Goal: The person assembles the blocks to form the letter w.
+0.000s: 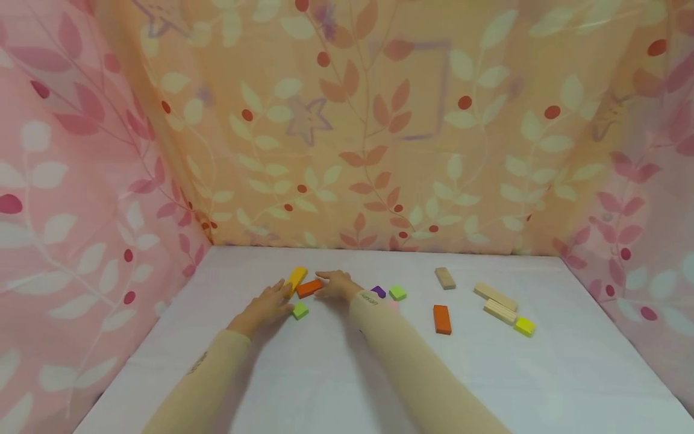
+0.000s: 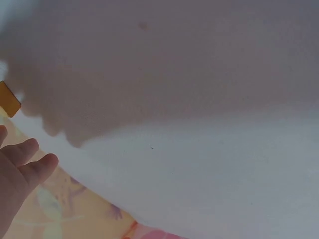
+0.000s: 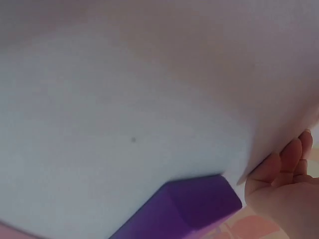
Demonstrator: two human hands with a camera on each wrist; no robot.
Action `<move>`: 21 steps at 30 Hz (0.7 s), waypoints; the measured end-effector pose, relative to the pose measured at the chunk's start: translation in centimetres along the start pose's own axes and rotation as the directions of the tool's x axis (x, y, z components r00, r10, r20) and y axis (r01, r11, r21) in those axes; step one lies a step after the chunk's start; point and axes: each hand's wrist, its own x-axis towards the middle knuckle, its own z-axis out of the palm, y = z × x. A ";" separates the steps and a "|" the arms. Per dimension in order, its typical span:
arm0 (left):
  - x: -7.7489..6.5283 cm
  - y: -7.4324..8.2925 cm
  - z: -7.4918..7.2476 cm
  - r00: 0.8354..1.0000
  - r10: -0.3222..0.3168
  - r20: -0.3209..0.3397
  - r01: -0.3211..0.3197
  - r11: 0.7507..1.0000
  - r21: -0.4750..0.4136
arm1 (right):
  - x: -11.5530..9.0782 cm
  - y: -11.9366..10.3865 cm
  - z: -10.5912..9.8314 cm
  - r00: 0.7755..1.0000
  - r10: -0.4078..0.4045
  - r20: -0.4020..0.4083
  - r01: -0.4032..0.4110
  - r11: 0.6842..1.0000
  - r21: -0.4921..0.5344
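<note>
In the head view my left hand lies low over the table, its fingertips at the near end of a yellow block. Its thumb side is close to a small green block. An orange block lies between the two hands. Beside its right end is my right hand, with fingers extended; whether they touch the block is unclear. The left wrist view shows loosely spread fingers near the yellow block's end. A purple block lies near the right fingers in the right wrist view.
Behind the right wrist are a second green block and a partly hidden pink block. Farther right lie another orange block, several plain wooden blocks and a bright yellow block. Patterned cloth encloses the white table.
</note>
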 end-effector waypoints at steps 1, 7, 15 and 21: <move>0.1 -0.1 0.0 1.000 -0.007 0.007 0.007 1.000 -0.004 | 0.0 -0.1 0.0 1.000 0.006 -0.003 -0.006 1.000 -0.008; 0.5 -0.4 0.1 0.999 -0.015 0.035 0.015 1.000 -0.020 | 0.1 -0.2 0.1 1.000 -0.002 -0.014 0.001 1.000 -0.019; 0.1 -0.5 -0.2 0.998 -0.029 0.050 0.029 1.000 0.007 | 0.1 0.6 0.3 0.995 -0.031 -0.097 0.038 0.996 0.080; -0.3 -1.3 0.3 1.000 -0.012 0.019 0.010 0.998 0.062 | -1.3 0.7 0.1 0.984 0.020 -0.175 0.023 0.970 0.242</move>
